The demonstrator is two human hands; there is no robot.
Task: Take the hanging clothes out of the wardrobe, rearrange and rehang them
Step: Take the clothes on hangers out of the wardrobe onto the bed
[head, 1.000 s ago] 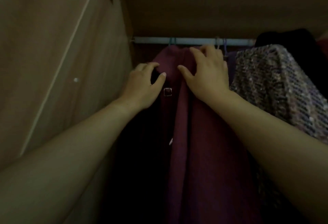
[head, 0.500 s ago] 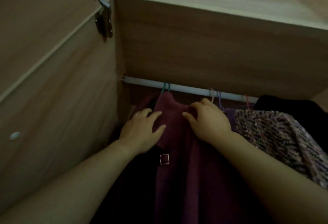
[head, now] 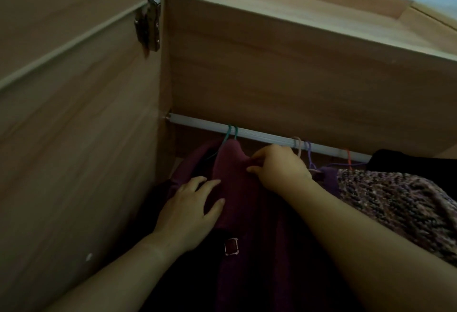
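A maroon garment (head: pixel 247 212) with a small square buckle (head: pixel 231 246) hangs from a teal hanger (head: pixel 231 134) on the white wardrobe rail (head: pixel 197 123). My left hand (head: pixel 188 215) lies on the garment's left shoulder with its fingers spread. My right hand (head: pixel 279 168) pinches the maroon fabric near the collar, just below the rail. To the right hang a purple garment (head: pixel 329 175) on a purple hanger, a speckled knit garment (head: pixel 395 207) and a black garment (head: pixel 415 163).
The wardrobe's wooden left side wall (head: pixel 86 163) stands close beside my left arm, with a metal hinge (head: pixel 148 22) above it. A wooden top panel (head: pixel 296 69) runs above the rail. Pink, purple and orange hanger hooks crowd the rail's right part.
The view has tilted upward, showing more of the top panel and hinge. My right hand has closed on the fabric near the collar, while my left hand has slid lower and left on the shoulder.
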